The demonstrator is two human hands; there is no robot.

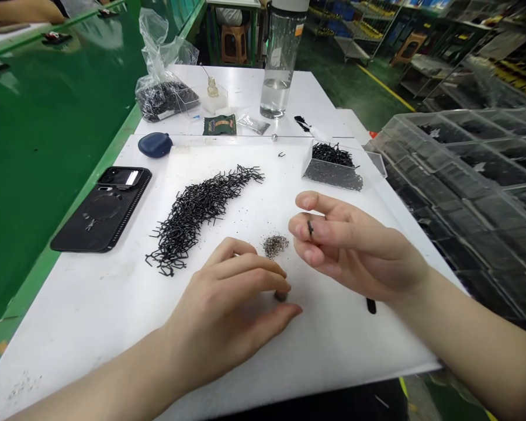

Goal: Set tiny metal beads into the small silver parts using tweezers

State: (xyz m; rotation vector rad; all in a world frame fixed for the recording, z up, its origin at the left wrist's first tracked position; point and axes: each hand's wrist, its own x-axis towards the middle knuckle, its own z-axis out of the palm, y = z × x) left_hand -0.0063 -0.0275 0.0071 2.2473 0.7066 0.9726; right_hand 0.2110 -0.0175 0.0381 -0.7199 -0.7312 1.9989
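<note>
A long heap of small black wire clips [201,213] lies on the white work board [92,304]. A little pile of tiny grey metal bits [275,245] sits between my hands. My right hand [346,245] hovers over the board with its fingers pressed together on one small black clip [310,228]. My left hand [236,304] rests on the board below the grey pile, its fingers curled and pinched on a small dark piece at the fingertips. A clear tray [333,166] holding more black clips stands beyond my right hand.
A black phone [103,207] and a blue case [155,144] lie at the left. A bag of black parts [164,96], a small glass bottle [212,88], a green packet [220,124] and a water bottle [280,64] stand behind. Clear compartment bins [473,169] fill the right. A green conveyor [48,117] runs along the left.
</note>
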